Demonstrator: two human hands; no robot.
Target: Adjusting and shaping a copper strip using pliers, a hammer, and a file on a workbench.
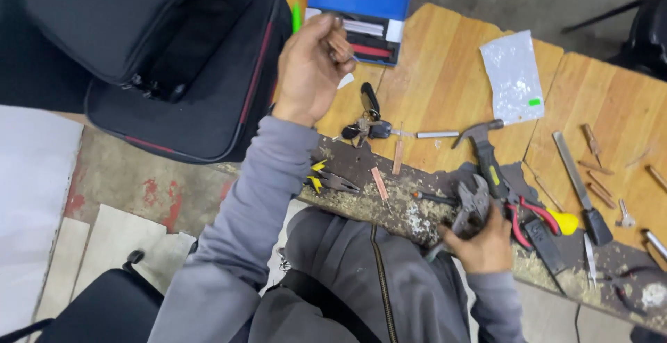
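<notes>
Two things are held at once: a short, thin brownish metal strip [339, 43] is pinched between the fingertips of the left hand [309, 68], raised above the far edge of the worn wooden bench [445, 72], and grey steel pliers [471, 207] are gripped by the right hand [483, 246] at the near, sawdust-covered edge. The strip's long axis appears to run roughly away from the person, its far end pointed toward the open blue plastic case [361, 9] just beyond; its exact tilt cannot be told. The pliers' jaws are pointed away and slightly left. A slip could be risked, since the strip is held only by the fingertips and might be dropped among the similar strips [381, 184] scattered below. Nearby are seen a bunch of keys [368, 127], a dark-handled hammer [483, 148], red-handled pliers [531, 211], a flat file [580, 186], a clear plastic bag [514, 75] and a black backpack [174, 51].
</notes>
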